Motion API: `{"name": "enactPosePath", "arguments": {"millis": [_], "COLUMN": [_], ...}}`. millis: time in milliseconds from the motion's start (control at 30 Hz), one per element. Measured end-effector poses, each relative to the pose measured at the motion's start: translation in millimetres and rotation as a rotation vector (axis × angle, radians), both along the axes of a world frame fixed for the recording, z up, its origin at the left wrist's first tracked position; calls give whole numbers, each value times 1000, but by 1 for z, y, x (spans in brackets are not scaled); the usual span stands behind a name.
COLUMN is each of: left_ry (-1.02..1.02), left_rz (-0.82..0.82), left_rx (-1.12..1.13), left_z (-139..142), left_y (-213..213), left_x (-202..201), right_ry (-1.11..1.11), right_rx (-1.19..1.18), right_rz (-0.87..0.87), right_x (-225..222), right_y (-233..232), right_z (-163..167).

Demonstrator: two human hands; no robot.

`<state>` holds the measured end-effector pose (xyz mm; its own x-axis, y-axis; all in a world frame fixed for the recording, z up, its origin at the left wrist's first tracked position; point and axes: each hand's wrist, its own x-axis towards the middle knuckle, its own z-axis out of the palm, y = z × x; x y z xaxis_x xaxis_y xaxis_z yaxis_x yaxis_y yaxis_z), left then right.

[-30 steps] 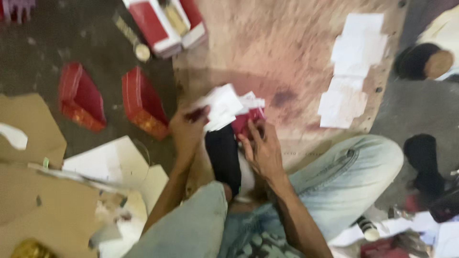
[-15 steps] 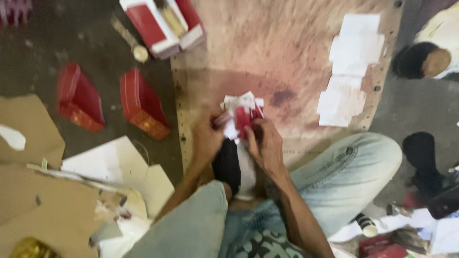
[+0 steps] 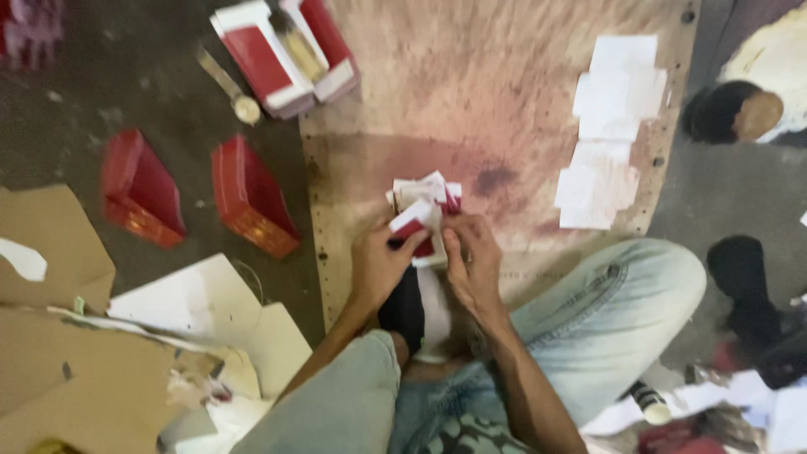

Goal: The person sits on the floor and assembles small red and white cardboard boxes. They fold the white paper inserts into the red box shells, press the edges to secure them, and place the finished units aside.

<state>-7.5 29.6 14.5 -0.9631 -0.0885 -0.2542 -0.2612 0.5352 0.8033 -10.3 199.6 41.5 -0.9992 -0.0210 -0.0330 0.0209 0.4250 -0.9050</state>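
Observation:
I sit on the floor in light jeans, both hands meeting over a worn wooden board (image 3: 504,101). My left hand (image 3: 380,265) and my right hand (image 3: 472,259) together grip a small folded red-and-white paper box piece (image 3: 420,217), fingers pinched on its lower edges. Its white flaps stick up above my fingertips. A black-and-white foot or slipper (image 3: 416,311) lies just under my wrists.
Two red box shells (image 3: 139,197) (image 3: 250,197) lie on the dark floor at left. An open red-and-white box (image 3: 282,55) sits at top. White paper sheets (image 3: 609,134) are stacked on the board's right. Cardboard scraps (image 3: 101,361) pile at lower left. Another person (image 3: 761,109) sits at upper right.
The paper piece was spread wider a second ago; both hands have closed in on it and folded it into a compact shape nearer my body.

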Motion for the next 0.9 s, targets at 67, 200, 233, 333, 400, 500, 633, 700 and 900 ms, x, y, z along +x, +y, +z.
{"name": "enactPosePath", "arguments": {"millis": [67, 200, 233, 333, 400, 500, 633, 700, 900], "left_ry": [-126, 100, 165, 293, 285, 250, 224, 198, 143], "left_rz": [39, 125, 40, -116, -156, -152, -154, -196, -328], "left_rx": [-82, 187, 116, -3, -26, -6, -49, -172, -380], "left_z": [3, 7, 8, 11, 12, 13, 14, 15, 14], "left_y": [4, 7, 8, 10, 10, 10, 9, 9, 6], "left_x": [0, -2, -3, -5, -6, -7, -7, -6, -3], "right_ry": [34, 64, 24, -165, -58, 85, -51, -156, -70], "right_rx": [17, 85, 66, 48, 160, 320, 178, 127, 354], "right_rz": [18, 58, 34, -88, 14, 180, 250, 338, 392], "right_x": [6, 9, 9, 7, 10, 18, 1, -24, -82], "right_y": [0, -2, -2, 0, 0, -2, 4, 12, 9], "right_z": [4, 7, 6, 2, -2, -6, 1, 12, 52]}}
